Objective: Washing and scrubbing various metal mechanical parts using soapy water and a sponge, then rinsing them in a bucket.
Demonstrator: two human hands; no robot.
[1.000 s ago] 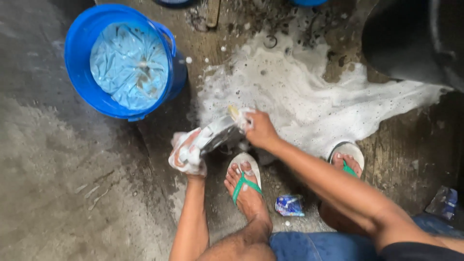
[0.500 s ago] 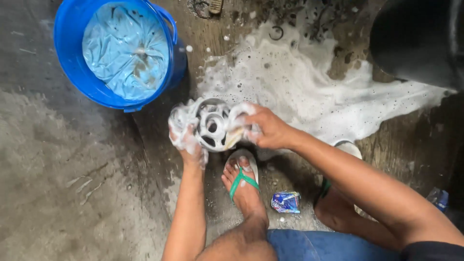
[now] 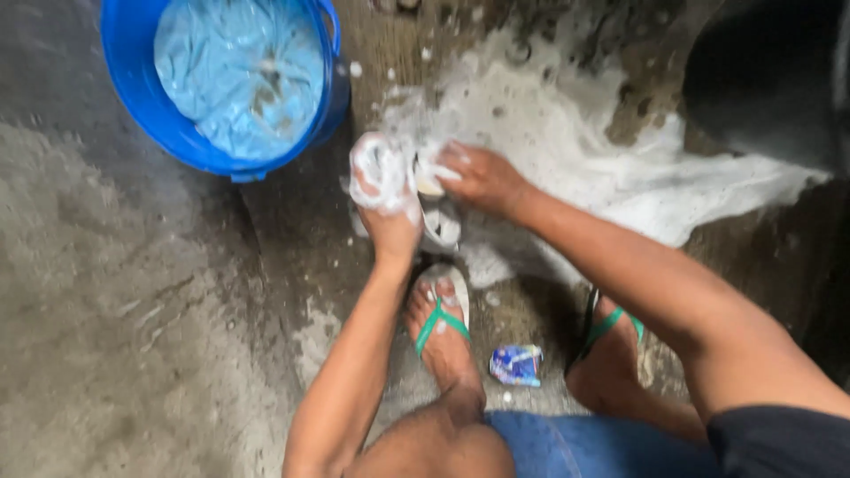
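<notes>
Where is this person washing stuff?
Probably an outdoor washing spot on bare wet concrete ground: a blue tub of soaking cloth stands there, and soapy foam spreads by the lathered hands.

**What the frame leaves unclear**

Foam and motion blur mask the soapy item point(image 3: 416, 190) between the left hand point(image 3: 390, 208) and right hand point(image 3: 482, 177); its kind cannot be told. The blue bucket point(image 3: 142, 97) and dark container point(image 3: 770, 80) are cut off at the top edge.

My bare left hand point(image 3: 390, 221) and right hand point(image 3: 482, 177) are flecked with white suds. I wear green-strapped rubber flip-flops point(image 3: 440, 310), blue denim shorts point(image 3: 602, 447), and a dark short sleeve point(image 3: 779, 443) at the right shoulder.
</notes>
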